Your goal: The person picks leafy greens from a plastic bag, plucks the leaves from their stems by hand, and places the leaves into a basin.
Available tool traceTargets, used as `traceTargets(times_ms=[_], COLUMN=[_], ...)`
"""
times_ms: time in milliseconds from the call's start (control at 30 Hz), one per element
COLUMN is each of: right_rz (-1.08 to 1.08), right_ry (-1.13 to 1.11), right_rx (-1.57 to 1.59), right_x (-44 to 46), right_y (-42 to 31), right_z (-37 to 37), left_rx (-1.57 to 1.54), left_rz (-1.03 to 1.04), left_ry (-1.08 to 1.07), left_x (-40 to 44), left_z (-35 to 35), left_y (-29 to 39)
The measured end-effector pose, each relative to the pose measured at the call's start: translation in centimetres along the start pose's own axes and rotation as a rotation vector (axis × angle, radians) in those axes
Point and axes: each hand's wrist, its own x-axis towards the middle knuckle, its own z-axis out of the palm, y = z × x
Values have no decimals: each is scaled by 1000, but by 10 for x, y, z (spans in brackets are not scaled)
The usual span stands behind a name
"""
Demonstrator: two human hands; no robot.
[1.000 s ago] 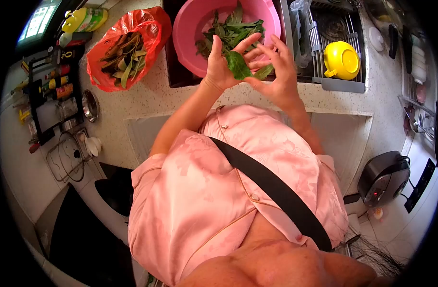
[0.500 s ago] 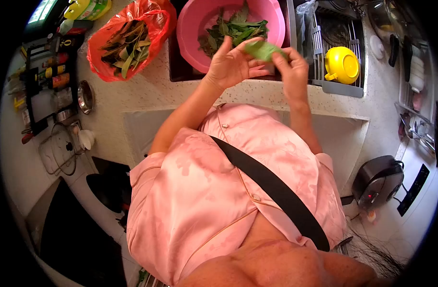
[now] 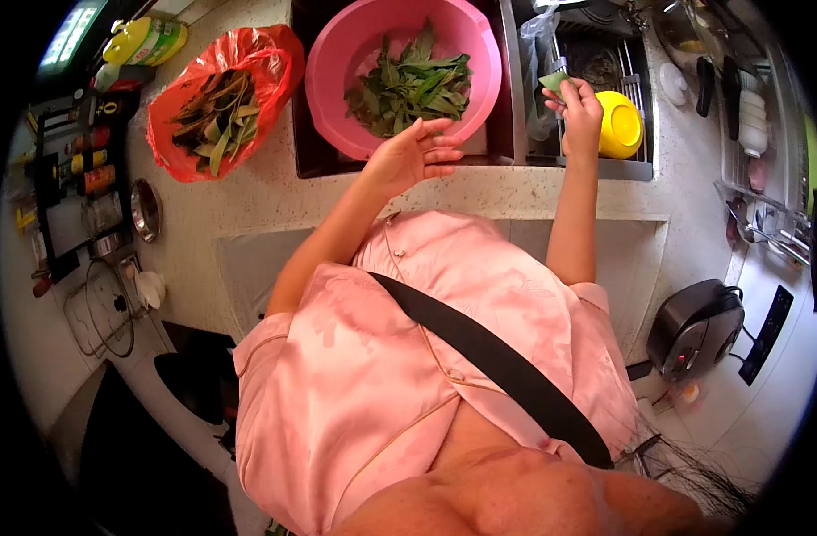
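Between the fingertips of my right hand [image 3: 580,116] is a green leaf [image 3: 554,82], held over the right sink compartment beside the yellow pot [image 3: 620,125]. My left hand [image 3: 415,161] is at the near rim of the pink basin [image 3: 326,116], palm turned inward, fingers apart and holding nothing. Inside the basin lies a heap of green leaves [image 3: 410,85]. To the left, a red plastic bag [image 3: 279,71] stands open on the counter with drier, brownish leaves and stems [image 3: 219,121] in it.
The basin sits in the dark left sink [image 3: 306,161]. A clear plastic bag [image 3: 538,54] hangs by the divider, next to a wire drying rack [image 3: 630,67]. A metal bowl [image 3: 146,211] is at left, and a dark rice cooker [image 3: 696,330] at right.
My right hand has moved right, away from my left hand, taking the leaf with it. My left hand has dropped slightly toward me and no longer touches the leaf. The view has shifted a little.
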Motion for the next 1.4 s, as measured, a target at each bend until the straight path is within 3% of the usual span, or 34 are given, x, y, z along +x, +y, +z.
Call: traceTargets(times_ms=[100,133,200,233,267,300,400,467,633,667,733,867,933,1000,1067,1100,1133,1200,1333,1400], right_rz=[-132,-137,-283,-181,-326,-235,-287,-339,-332,-340,-214,-104,-161,-183,-154,-147,-290,-554,-577,-567], right_ry=[56,52,32,-80,-104,-178,-128,-124,-143,-157,-134,-94,53,81,-196,-188,-135,-29,64,51], right_rx=[-411,-409,-816,-951,-1079,-1170,-1246,-1285,-1434,-1480,-1636,-1648,-1507,-1507,-1547,-1544,-1441,-1218,-1024,-940], right_x=[41,53,76,75,75,69,68,69,56,57,58,67,49,46,45,43,42,35,2,-4], right_y=[23,40,67,64,73,70,69,71,52,54,53,55,41,36,36,35,34,33,-1,-10], right_z=[-20,-31,-46,-42,-39,-33,-45,-39,-22,-24,-17,-11,8,10,2,-3,-7,-15,4,21], left_rx=[16,20,134,190,243,270,511,722,859,861,1292,1594,2065,2090,2054,2052,2050,1814,1586,1058], left_rz=[18,24,48,60,91,129,202,391,865,873,950,955,801,783,627,707,862,919,947,994], left_ry=[55,54,171,210,272,334,451,487,822,818,1122,1154,1363,1391,1429,1392,1307,1191,1106,784], left_x=[-9,-10,-20,-27,-34,-43,-55,-83,-146,-154,-161,-137,-120,-108,-101,-106,-113,-135,-182,-194], left_z=[-9,-13,-24,-26,-25,-22,-10,-11,-1,-8,-21,-37,-39,-46,-49,-43,-41,-31,10,23], left_y=[-1,-2,0,3,3,5,23,50,123,134,160,186,190,195,200,202,206,215,228,229])
